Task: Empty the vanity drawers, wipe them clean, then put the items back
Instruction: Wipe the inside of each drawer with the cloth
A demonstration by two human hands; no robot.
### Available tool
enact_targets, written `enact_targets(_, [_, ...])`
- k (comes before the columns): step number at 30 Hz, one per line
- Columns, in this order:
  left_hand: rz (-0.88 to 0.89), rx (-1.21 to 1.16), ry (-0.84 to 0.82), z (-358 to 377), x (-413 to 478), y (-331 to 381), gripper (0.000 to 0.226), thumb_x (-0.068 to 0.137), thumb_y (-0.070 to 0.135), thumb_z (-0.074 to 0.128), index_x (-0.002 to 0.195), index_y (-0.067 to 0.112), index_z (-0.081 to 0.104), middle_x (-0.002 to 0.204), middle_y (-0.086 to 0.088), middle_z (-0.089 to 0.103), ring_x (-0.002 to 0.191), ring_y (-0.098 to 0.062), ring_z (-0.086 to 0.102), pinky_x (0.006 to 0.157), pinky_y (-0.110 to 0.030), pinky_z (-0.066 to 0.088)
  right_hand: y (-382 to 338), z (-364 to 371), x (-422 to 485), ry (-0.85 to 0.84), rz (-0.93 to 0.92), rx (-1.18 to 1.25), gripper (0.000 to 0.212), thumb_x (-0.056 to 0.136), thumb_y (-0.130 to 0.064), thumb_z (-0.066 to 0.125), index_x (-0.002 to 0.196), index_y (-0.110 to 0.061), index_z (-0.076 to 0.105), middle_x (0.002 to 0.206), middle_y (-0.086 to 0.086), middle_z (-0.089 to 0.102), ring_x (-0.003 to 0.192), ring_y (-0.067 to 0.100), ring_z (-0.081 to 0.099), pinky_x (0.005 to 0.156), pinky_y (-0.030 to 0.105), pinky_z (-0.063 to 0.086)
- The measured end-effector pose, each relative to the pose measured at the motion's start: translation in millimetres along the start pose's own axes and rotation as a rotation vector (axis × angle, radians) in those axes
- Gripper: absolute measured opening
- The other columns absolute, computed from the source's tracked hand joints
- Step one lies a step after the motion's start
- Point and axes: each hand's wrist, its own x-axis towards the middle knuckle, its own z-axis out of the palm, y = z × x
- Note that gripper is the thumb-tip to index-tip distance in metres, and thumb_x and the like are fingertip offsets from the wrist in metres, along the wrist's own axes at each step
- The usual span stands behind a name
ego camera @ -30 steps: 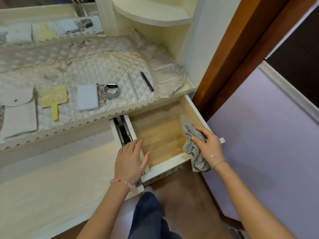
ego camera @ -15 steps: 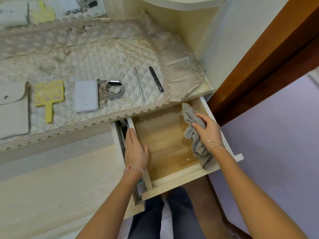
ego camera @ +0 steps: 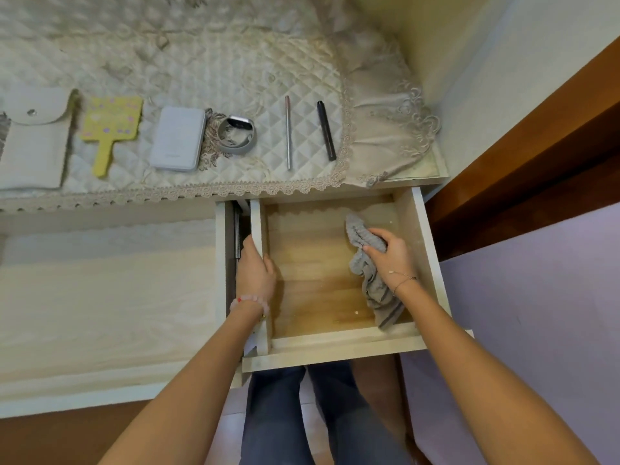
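Observation:
The vanity drawer (ego camera: 339, 344) stands pulled out, its wooden floor bare except for a grey cloth (ego camera: 369, 283). My right hand (ego camera: 391, 255) grips that cloth against the drawer floor near the right wall. My left hand (ego camera: 255, 273) holds the drawer's left side wall, fingers outside it and thumb inside. On the quilted vanity cover (ego camera: 201, 62) lie a white pouch (ego camera: 33, 142), a yellow hand mirror (ego camera: 109, 127), a white power bank (ego camera: 176, 142), a grey smartwatch (ego camera: 236, 134), a silver pen (ego camera: 288, 132) and a black pen (ego camera: 326, 130).
A lower cream desktop (ego camera: 100, 303) extends to the left of the drawer. A brown door frame (ego camera: 536, 135) and a lilac surface (ego camera: 536, 297) stand to the right. My legs in dark trousers (ego camera: 302, 414) are under the drawer front.
My view has tilted further down over the drawer. My right hand has carried the cloth from the drawer's front right corner onto its floor. My left hand has slid along the left wall.

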Motion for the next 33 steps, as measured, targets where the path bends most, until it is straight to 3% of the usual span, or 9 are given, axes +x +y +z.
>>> enact_targets(6, [-0.043, 0.008, 0.02, -1, -7, 7, 0.015, 0.094, 0.008, 0.035, 0.109, 0.008, 0.033, 0.078, -0.011, 0.045, 0.056, -0.017, 0.041, 0.045, -0.028, 0.026, 5, 0, 5, -0.011, -0.034, -0.045, 0.038, 0.087, -0.018, 0.062, 0.125, -0.017, 0.056, 0.118, 0.006, 0.063, 0.106, 0.021, 0.057, 0.08, 0.023, 0.043])
enact_targets(11, [-0.038, -0.002, 0.028, -2, -10, 9, 0.01, 0.092, 0.006, 0.035, 0.099, 0.011, 0.03, 0.072, -0.011, 0.043, 0.057, -0.023, 0.043, 0.049, -0.031, 0.031, 7, 0, 11, 0.048, -0.064, -0.028, 0.037, 0.087, -0.016, 0.061, 0.124, -0.014, 0.057, 0.119, 0.007, 0.062, 0.107, 0.022, 0.057, 0.08, 0.021, 0.041])
enact_targets(16, [-0.029, -0.001, 0.029, 0, -11, 7, 0.011, 0.093, 0.006, 0.035, 0.1, 0.012, 0.03, 0.071, -0.011, 0.044, 0.055, -0.021, 0.042, 0.047, -0.031, 0.029, 20, 2, 25, 0.214, -0.222, -0.214, 0.039, 0.089, -0.017, 0.058, 0.127, -0.014, 0.054, 0.125, 0.009, 0.057, 0.114, 0.027, 0.05, 0.093, 0.032, 0.039])
enact_targets(21, [-0.03, -0.005, 0.047, 2, -11, 5, 0.011, 0.093, 0.006, 0.035, 0.103, 0.009, 0.032, 0.067, -0.011, 0.044, 0.052, -0.02, 0.041, 0.046, -0.032, 0.03, 47, 22, 40, -0.018, -0.224, -0.483, 0.052, 0.09, -0.031, 0.049, 0.139, -0.014, 0.038, 0.142, 0.008, 0.041, 0.135, 0.028, 0.03, 0.108, 0.051, 0.027])
enact_targets(24, [-0.02, -0.007, 0.053, 3, -8, 4, 0.02, 0.093, 0.007, 0.036, 0.113, 0.008, 0.034, 0.073, -0.016, 0.05, 0.055, -0.022, 0.045, 0.048, -0.033, 0.035, 54, 30, 40, -0.03, -0.262, -0.517, 0.058, 0.093, -0.029, 0.048, 0.144, -0.012, 0.026, 0.149, 0.01, 0.03, 0.142, 0.029, 0.014, 0.115, 0.048, 0.014])
enact_targets(28, [-0.016, -0.015, 0.064, 3, -7, 2, 0.026, 0.093, 0.008, 0.038, 0.118, 0.006, 0.034, 0.074, -0.013, 0.05, 0.055, -0.021, 0.046, 0.047, -0.031, 0.034, 58, 34, 41, 0.0, -0.304, -0.539, 0.062, 0.093, -0.035, 0.048, 0.146, -0.015, 0.023, 0.151, 0.011, 0.026, 0.143, 0.031, 0.009, 0.117, 0.046, 0.007])
enact_targets(33, [-0.021, -0.045, 0.079, 2, -8, 2, 0.031, 0.094, 0.008, 0.04, 0.124, 0.005, 0.035, 0.074, -0.003, 0.047, 0.057, -0.012, 0.045, 0.046, -0.025, 0.03, 55, 42, 51, 0.096, -0.328, -0.571, 0.058, 0.087, -0.045, 0.035, 0.138, -0.018, 0.04, 0.147, 0.014, 0.034, 0.14, 0.036, 0.016, 0.114, 0.049, 0.009])
